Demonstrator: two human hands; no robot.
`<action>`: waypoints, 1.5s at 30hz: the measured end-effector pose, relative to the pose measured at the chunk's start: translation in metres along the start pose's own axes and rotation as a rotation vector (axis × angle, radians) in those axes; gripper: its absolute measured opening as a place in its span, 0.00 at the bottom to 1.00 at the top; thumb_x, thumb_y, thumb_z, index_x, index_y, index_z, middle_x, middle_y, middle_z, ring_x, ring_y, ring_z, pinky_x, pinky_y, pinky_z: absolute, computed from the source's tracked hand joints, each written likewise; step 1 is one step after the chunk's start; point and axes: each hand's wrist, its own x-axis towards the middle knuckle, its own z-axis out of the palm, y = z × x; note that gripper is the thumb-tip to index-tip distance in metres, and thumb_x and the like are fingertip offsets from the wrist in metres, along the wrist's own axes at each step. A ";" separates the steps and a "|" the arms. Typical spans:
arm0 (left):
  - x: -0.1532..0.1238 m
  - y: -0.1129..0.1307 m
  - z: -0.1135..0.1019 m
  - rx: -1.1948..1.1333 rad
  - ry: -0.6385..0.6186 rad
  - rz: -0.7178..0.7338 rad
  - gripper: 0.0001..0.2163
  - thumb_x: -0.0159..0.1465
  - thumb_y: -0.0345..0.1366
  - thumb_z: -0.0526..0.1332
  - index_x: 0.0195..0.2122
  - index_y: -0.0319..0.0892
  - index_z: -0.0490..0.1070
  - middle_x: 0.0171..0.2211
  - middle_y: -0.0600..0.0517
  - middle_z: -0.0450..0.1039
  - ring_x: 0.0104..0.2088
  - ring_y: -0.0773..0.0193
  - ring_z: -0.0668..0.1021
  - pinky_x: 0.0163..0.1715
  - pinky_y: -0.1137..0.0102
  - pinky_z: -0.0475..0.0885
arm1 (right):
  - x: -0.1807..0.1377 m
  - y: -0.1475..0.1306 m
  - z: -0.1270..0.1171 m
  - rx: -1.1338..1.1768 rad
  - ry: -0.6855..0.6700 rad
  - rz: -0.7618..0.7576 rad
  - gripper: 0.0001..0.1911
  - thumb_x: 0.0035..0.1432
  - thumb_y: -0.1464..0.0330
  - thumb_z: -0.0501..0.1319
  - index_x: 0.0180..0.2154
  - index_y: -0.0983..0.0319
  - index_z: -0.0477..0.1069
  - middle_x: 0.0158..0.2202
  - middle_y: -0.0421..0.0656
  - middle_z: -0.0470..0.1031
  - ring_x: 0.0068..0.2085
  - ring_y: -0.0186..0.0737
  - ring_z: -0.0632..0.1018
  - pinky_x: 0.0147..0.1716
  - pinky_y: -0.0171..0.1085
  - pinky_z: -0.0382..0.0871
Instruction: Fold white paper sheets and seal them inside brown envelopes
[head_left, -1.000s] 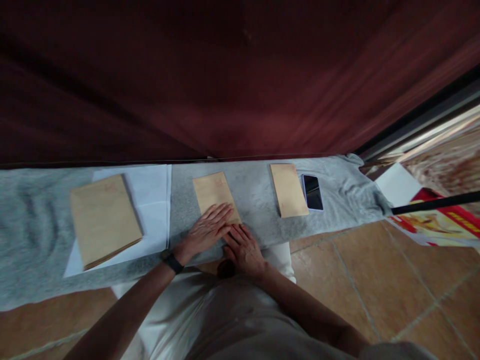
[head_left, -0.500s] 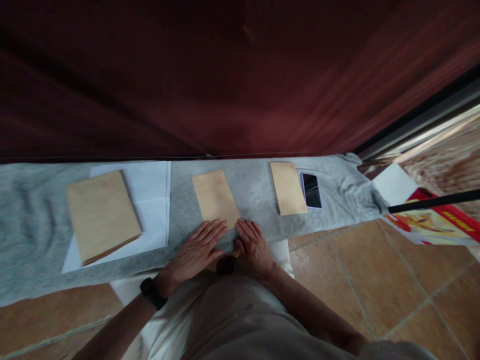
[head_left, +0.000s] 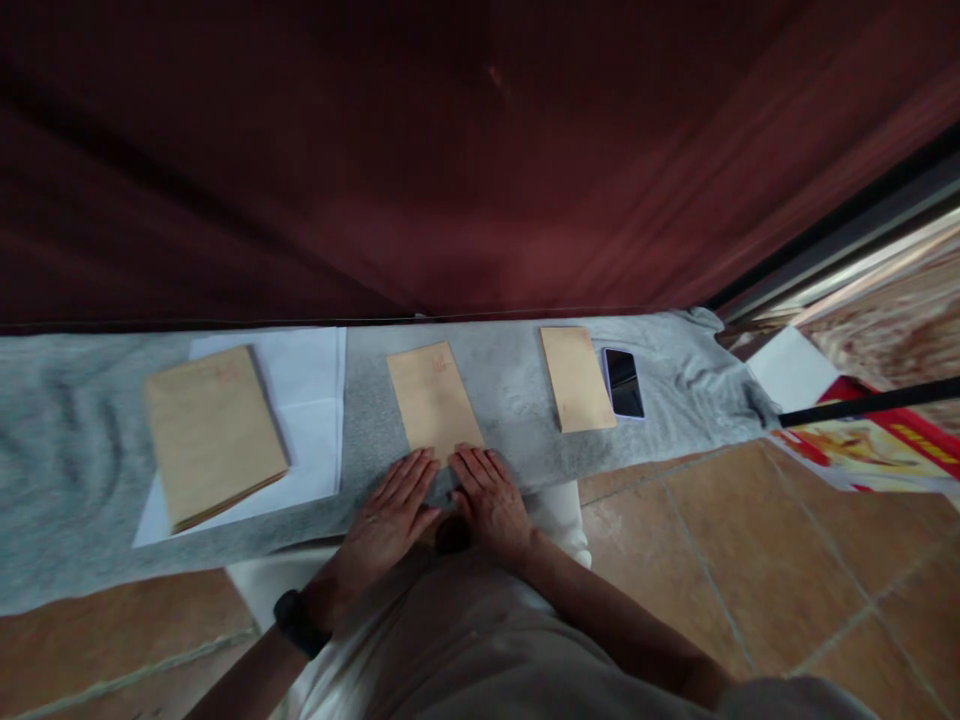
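Observation:
A tan paper envelope (head_left: 437,395) with faint red print lies flat on the grey cloth (head_left: 502,390) in front of me. My left hand (head_left: 396,500) rests on its near left corner, fingers stretched out flat. Over the near right corner lies my right hand (head_left: 491,500), its fingers also extended and flat. Both hands press on the near edge and hide part of it. To the right is another tan envelope (head_left: 577,380), lying beside a dark-screened phone (head_left: 624,383). On the left, a stack of larger tan envelopes (head_left: 214,430) sits on white paper sheets (head_left: 315,400).
A dark red curtain-like surface (head_left: 450,180) rises behind the cloth. At the right, a dark bar (head_left: 870,402) crosses a red and yellow printed package (head_left: 870,450), near a white sheet (head_left: 793,368). Brown floor tiles (head_left: 675,560) show below.
My right hand has slid left along the envelope's near edge, and my left hand has shifted slightly left too. The hands are now closer to the near corners; the envelope stays nearly in place.

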 end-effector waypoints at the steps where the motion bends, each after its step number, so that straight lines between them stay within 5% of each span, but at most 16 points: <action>1: -0.001 0.003 0.003 -0.022 0.020 -0.047 0.26 0.75 0.45 0.53 0.71 0.41 0.61 0.70 0.41 0.64 0.70 0.51 0.67 0.69 0.55 0.62 | -0.001 0.002 0.000 -0.003 0.010 0.019 0.28 0.74 0.65 0.54 0.70 0.65 0.60 0.72 0.50 0.61 0.72 0.47 0.62 0.72 0.51 0.56; 5: 0.003 0.021 0.013 -0.131 0.113 -0.319 0.20 0.74 0.41 0.53 0.63 0.43 0.71 0.68 0.41 0.67 0.66 0.48 0.72 0.65 0.52 0.68 | -0.002 0.005 0.000 -0.019 0.040 0.058 0.28 0.74 0.65 0.53 0.70 0.67 0.59 0.72 0.52 0.62 0.72 0.48 0.63 0.72 0.52 0.56; 10: 0.022 0.038 0.015 -0.393 0.276 -0.669 0.21 0.70 0.41 0.59 0.63 0.45 0.70 0.69 0.42 0.65 0.64 0.48 0.73 0.61 0.52 0.73 | 0.000 0.003 0.002 -0.016 0.058 0.059 0.29 0.71 0.68 0.56 0.70 0.67 0.60 0.71 0.53 0.64 0.71 0.49 0.64 0.72 0.53 0.56; 17: 0.042 0.021 0.014 -0.788 0.377 -1.003 0.37 0.58 0.45 0.69 0.67 0.43 0.61 0.46 0.47 0.76 0.34 0.61 0.80 0.37 0.62 0.80 | 0.005 0.003 0.000 0.034 0.107 0.047 0.29 0.68 0.71 0.57 0.68 0.67 0.63 0.68 0.54 0.67 0.69 0.50 0.67 0.70 0.55 0.60; 26: 0.056 -0.004 -0.008 -0.917 0.192 -1.080 0.29 0.47 0.48 0.71 0.49 0.43 0.72 0.25 0.57 0.75 0.25 0.61 0.77 0.26 0.69 0.69 | 0.009 0.002 0.002 0.042 0.120 0.056 0.26 0.68 0.70 0.58 0.66 0.66 0.65 0.66 0.54 0.70 0.67 0.51 0.69 0.69 0.54 0.63; 31: 0.064 0.015 -0.021 -1.045 0.212 -1.013 0.23 0.50 0.48 0.70 0.44 0.44 0.72 0.23 0.57 0.75 0.22 0.64 0.74 0.23 0.70 0.66 | 0.017 0.001 -0.001 0.011 0.103 0.091 0.27 0.66 0.68 0.62 0.65 0.65 0.65 0.64 0.54 0.71 0.61 0.52 0.73 0.66 0.53 0.66; 37: 0.081 0.043 -0.035 -1.104 0.258 -0.884 0.25 0.54 0.50 0.70 0.49 0.44 0.70 0.23 0.59 0.71 0.24 0.65 0.74 0.27 0.70 0.68 | 0.031 0.004 -0.009 0.061 0.106 0.192 0.26 0.69 0.69 0.56 0.67 0.61 0.65 0.54 0.53 0.76 0.50 0.48 0.79 0.49 0.42 0.79; 41: 0.088 0.047 -0.034 -1.111 0.316 -0.840 0.27 0.61 0.56 0.66 0.54 0.44 0.71 0.39 0.50 0.78 0.37 0.61 0.80 0.37 0.68 0.75 | 0.038 0.010 -0.019 0.428 0.207 0.338 0.18 0.69 0.67 0.53 0.53 0.60 0.77 0.46 0.50 0.79 0.43 0.44 0.81 0.46 0.40 0.79; 43: 0.088 0.047 -0.028 -1.098 0.383 -0.902 0.28 0.60 0.58 0.66 0.55 0.44 0.71 0.49 0.45 0.78 0.47 0.58 0.81 0.43 0.66 0.76 | 0.041 0.010 -0.022 0.792 0.267 0.496 0.15 0.68 0.59 0.57 0.40 0.59 0.79 0.39 0.46 0.79 0.38 0.42 0.81 0.42 0.40 0.79; 45: 0.085 0.046 -0.022 -1.166 0.366 -0.974 0.31 0.57 0.58 0.68 0.55 0.43 0.71 0.49 0.44 0.79 0.47 0.56 0.81 0.46 0.64 0.77 | 0.044 0.007 -0.020 1.147 0.271 0.653 0.18 0.63 0.51 0.62 0.34 0.59 0.78 0.32 0.43 0.79 0.32 0.40 0.80 0.37 0.39 0.80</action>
